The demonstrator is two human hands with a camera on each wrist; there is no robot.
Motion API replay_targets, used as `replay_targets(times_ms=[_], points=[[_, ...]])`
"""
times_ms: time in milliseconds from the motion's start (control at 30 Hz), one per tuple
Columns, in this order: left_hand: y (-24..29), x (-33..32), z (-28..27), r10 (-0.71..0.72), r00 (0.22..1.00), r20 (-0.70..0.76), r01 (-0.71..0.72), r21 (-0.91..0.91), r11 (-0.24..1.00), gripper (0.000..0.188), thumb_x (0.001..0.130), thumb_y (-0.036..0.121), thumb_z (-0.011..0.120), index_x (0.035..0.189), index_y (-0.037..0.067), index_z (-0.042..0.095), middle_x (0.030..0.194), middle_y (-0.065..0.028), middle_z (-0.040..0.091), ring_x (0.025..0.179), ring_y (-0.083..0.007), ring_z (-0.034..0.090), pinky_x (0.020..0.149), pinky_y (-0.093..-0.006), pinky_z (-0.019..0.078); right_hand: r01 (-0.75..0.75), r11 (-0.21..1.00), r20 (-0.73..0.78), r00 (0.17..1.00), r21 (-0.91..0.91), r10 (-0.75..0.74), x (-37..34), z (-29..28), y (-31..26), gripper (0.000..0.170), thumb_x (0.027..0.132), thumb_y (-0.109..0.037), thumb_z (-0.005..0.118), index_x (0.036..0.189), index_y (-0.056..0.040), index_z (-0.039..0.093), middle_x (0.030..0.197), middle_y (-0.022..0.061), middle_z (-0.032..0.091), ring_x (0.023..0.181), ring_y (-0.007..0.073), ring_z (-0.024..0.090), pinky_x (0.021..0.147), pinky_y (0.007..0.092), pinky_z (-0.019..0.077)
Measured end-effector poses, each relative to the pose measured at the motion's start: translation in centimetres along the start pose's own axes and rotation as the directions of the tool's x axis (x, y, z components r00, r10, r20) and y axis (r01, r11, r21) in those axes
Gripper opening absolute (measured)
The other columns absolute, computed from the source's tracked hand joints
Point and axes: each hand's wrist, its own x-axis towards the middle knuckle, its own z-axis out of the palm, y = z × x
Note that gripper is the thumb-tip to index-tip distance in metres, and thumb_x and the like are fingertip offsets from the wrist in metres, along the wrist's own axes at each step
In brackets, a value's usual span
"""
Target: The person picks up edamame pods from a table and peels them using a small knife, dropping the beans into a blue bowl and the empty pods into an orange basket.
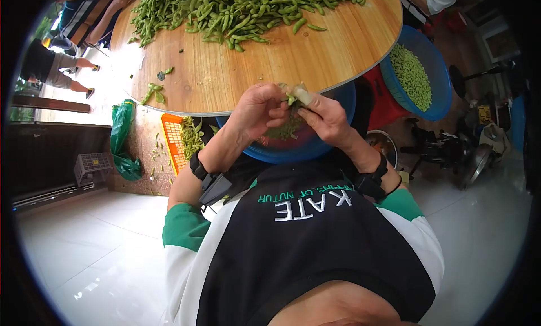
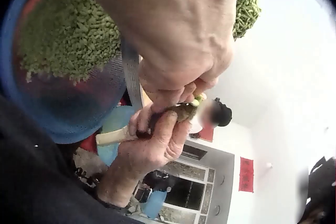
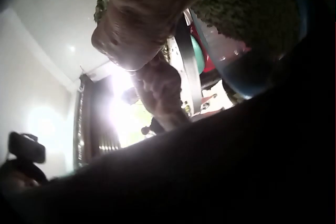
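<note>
Wooden tabletop (image 1: pixel 332 55): its rounded near edge passes just beyond the left hand (image 1: pixel 259 110) and right hand (image 1: pixel 329 122); wood grain shows between them and the heap of green pods (image 1: pixel 242 13).
Blue tub (image 1: pixel 290 156): below both hands, partly tucked under that edge, with the orange basket (image 1: pixel 170 139) near on the left and a second tub (image 1: pixel 441 97) of shelled beans (image 1: pixel 409 76) on the right.
Left grip: fingers curled, tips pinching one small pod (image 1: pixel 291 99) above the tub.
Right grip: thumb and fingers clamped on that same pod, close beside the left.
Hard to see: fingers cover much of the pod; the right wrist view is dark and backlit; a pale strip (image 2: pixel 111 137) by the right hand I can't identify.
</note>
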Motion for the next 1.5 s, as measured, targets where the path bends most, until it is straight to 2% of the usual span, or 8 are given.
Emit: replay_targets(times_ms=[67,100,200,233,267,700,900,1500], points=[[0.0,0.0,-0.4,-0.020,0.999,-0.041,0.025,0.125,0.992,0.011,0.084,0.007,0.054,0.092,0.001,0.058,0.070,-0.0048,0.055,0.052,-0.0100,0.046,0.041,-0.0222,0.0325,0.564,0.591,0.161,0.788,-0.576,-0.594,1.0,-0.8,1.8,0.039,0.089,0.003,0.053,0.128,0.0005,0.052,0.092,0.0085,0.062,0.057,0.0058,0.047,0.050,0.0200,0.0389],[-0.3,0.0,0.0,-0.021,0.999,-0.041,0.026,0.125,0.992,0.011,0.084,0.007,0.054,0.092,0.001,0.058,0.070,-0.0048,0.055,0.052,-0.0100,0.046,0.041,-0.0222,0.0325,0.563,0.592,0.162,0.789,-0.577,-0.593,0.8,-0.6,1.8,0.039,0.089,0.003,0.053,0.128,0.0005,0.052,0.092,0.0085,0.062,0.057,0.0058,0.047,0.050,0.0200,0.0389],[-1.8,0.1,1.4,0.181,0.952,-0.247,-0.104,0.295,0.950,0.011,0.087,0.005,0.055,0.097,0.001,0.057,0.073,-0.0062,0.058,0.055,-0.0108,0.049,0.043,-0.0226,0.0360,0.333,0.852,0.000,0.931,-0.404,-0.364,0.1,-0.3,0.9,0.032,0.091,-0.002,0.053,0.123,0.0017,0.054,0.089,0.0074,0.061,0.056,0.0055,0.046,0.046,0.0191,0.0365],[-2.2,0.1,1.6,0.311,0.926,-0.213,-0.217,0.373,0.902,0.012,0.088,0.005,0.055,0.099,0.001,0.056,0.075,-0.0067,0.060,0.058,-0.0114,0.053,0.046,-0.0227,0.0391,-0.003,0.999,-0.044,0.999,0.051,0.005,-0.1,-0.7,0.1,0.029,0.092,-0.004,0.053,0.120,0.0010,0.056,0.088,0.0060,0.061,0.057,0.0063,0.047,0.045,0.0197,0.0371],[-2.4,0.1,1.7,0.433,0.886,-0.167,-0.324,0.446,0.834,0.013,0.089,0.004,0.056,0.102,0.001,0.056,0.078,-0.0072,0.062,0.061,-0.0120,0.056,0.049,-0.0227,0.0422,-0.348,0.805,0.085,0.932,0.480,0.352,-0.2,-0.9,-0.3,0.026,0.093,-0.007,0.054,0.118,0.0004,0.058,0.087,0.0046,0.061,0.057,0.0070,0.049,0.044,0.0203,0.0376],[-2.8,0.4,-0.3,0.518,0.849,0.098,-0.449,0.652,0.612,0.014,0.087,-0.003,0.061,0.100,0.000,0.062,0.090,-0.0028,0.067,0.076,-0.0068,0.059,0.068,-0.0207,0.0475,-0.438,0.397,0.247,0.860,0.806,0.447,-1.0,-0.2,-0.4,0.028,0.096,-0.014,0.049,0.121,-0.0026,0.052,0.084,0.0071,0.057,0.055,0.0060,0.044,0.041,0.0165,0.0360],[-1.9,-0.7,1.6,0.474,0.880,-0.015,-0.383,0.568,0.729,0.013,0.087,0.003,0.063,0.099,-0.002,0.062,0.086,-0.0034,0.066,0.068,-0.0078,0.058,0.059,-0.0205,0.0461,-0.241,0.878,-0.080,0.951,0.413,0.299,-1.2,0.2,-2.1,0.038,0.098,-0.014,0.046,0.134,-0.0025,0.045,0.079,0.0027,0.056,0.051,0.0033,0.041,0.042,0.0173,0.0329],[-3.5,-1.4,0.5,0.457,0.883,-0.110,-0.317,0.579,0.751,0.012,0.088,0.005,0.064,0.099,0.001,0.064,0.082,0.0006,0.065,0.065,-0.0021,0.053,0.054,-0.0156,0.0395,-0.240,0.922,0.015,0.969,0.304,0.247,-1.7,0.8,-1.5,0.040,0.094,-0.004,0.051,0.134,-0.0039,0.049,0.077,0.0012,0.059,0.054,0.0021,0.042,0.046,0.0161,0.0340]])
